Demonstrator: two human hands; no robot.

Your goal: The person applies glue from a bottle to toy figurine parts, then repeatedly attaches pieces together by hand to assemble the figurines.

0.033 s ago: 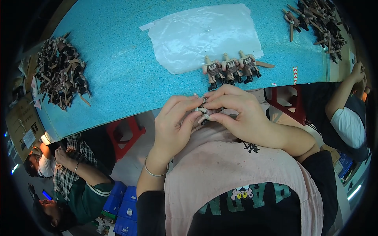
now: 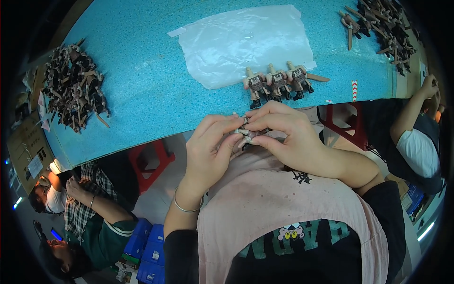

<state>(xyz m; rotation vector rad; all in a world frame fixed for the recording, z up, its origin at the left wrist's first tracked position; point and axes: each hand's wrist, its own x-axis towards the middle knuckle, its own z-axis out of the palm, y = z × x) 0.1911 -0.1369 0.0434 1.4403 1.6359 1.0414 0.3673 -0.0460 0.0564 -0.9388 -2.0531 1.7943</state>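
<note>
A small toy figure (image 2: pixel 256 134) in brown, cream and black is pinched between both hands at the table's front edge, mostly covered by fingers. My left hand (image 2: pixel 208 146) grips its left end with thumb and fingertips. On the other end, the thumb and fingers of my right hand (image 2: pixel 291 135) close around it. Just beyond my knuckles, three similar figures lie side by side: a left one (image 2: pixel 257 86), a middle one (image 2: pixel 278 84) and a right one (image 2: pixel 297 79). They have brown torsos and black boots. A flat brown piece (image 2: pixel 318 77) sticks out beside the right one.
A clear plastic sheet (image 2: pixel 241 42) lies on the blue table (image 2: pixel 142 85). Heaps of figures stand at the far left (image 2: pixel 75 90) and far right (image 2: pixel 388 28). Red stools (image 2: pixel 151 165) are under the edge. Co-workers sit left (image 2: pixel 104 222) and right (image 2: pixel 418 146); blue bins (image 2: pixel 152 253) stand lower left.
</note>
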